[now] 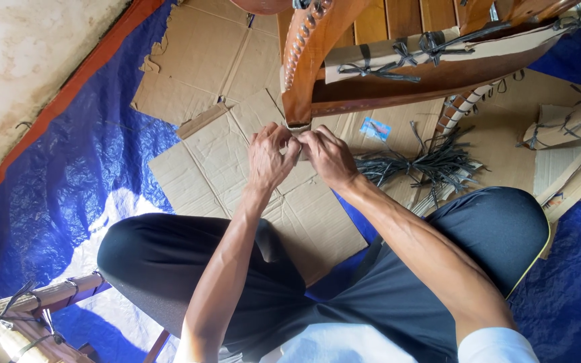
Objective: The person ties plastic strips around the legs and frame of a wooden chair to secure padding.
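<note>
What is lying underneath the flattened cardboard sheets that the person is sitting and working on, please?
A blue tarpaulin shows under the cardboard sheets, spreading left and right. The floor beneath is covered, and the hands hide what they pinch at the wooden furniture leg.

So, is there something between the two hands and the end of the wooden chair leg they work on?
Nothing visible. The left hand and the right hand are both at the lower end of the carved wooden leg, fingers meeting there. The bundle of dark straps lies to the right on the cardboard, apart from the hands.
</note>
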